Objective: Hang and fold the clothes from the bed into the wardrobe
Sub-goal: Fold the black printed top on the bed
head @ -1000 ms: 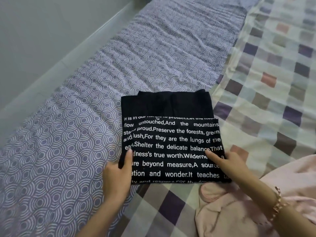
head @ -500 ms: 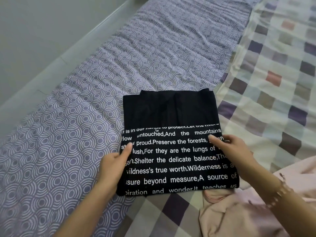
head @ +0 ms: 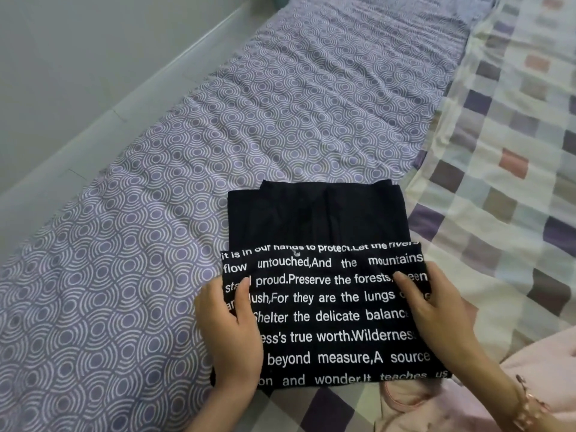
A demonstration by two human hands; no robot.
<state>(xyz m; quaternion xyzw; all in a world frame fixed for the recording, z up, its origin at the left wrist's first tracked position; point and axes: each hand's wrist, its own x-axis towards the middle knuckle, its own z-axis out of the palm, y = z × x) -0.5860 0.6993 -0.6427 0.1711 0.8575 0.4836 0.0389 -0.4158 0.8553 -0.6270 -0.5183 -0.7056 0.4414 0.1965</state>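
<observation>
- Swirl-patterned sheet [head: 149, 251]: fills the left and centre of the frame.
- Checked blanket [head: 505, 145]: right side.
- Black printed T-shirt [head: 327, 319]: lower centre, part-folded. Its long axis runs straight up-frame from the hands, with the printed flap overlapping the plain far half.
- Pink garment [head: 542, 366]: lower right corner.
- Left hand [head: 230, 335], right hand [head: 436, 319]: apart. Each pinches one side edge of the flap, thumb on top, and both are equally near.

1 black shirt [head: 324, 307], folded, with 8 lines of white print showing.
1 pink garment [head: 436, 410].
2 sheets: 1 purple swirl sheet [head: 156, 244], 1 checked sheet [head: 498, 151].
2 hands: 1 left hand [head: 229, 335], 1 right hand [head: 436, 316].
1 bracelet [head: 528, 410], on the right wrist.
</observation>
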